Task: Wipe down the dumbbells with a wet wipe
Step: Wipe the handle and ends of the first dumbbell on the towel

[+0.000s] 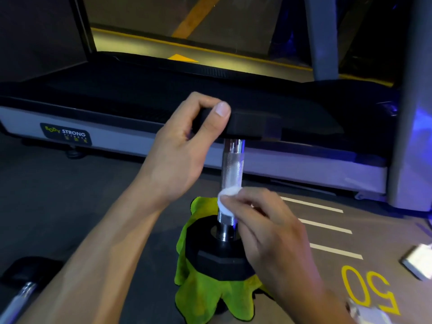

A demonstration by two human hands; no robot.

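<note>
Chrome shows damp on the knurled handle of the upright black hex-headed dumbbell (232, 174), which stands on a crumpled lime-green cloth (205, 298) on the floor. My left hand (187, 146) grips its top head, thumb and fingers curled round the edge; my right hand (264, 228) pinches a small white wet wipe (225, 199) against the lower handle. I judge the handle partly done, the heads and a second black dumbbell (25, 281) at lower left still to do. Just behind stands a grey-and-black treadmill (140, 94); white packets (418, 260) lie to the right. Nothing blocks the wiping.
</note>
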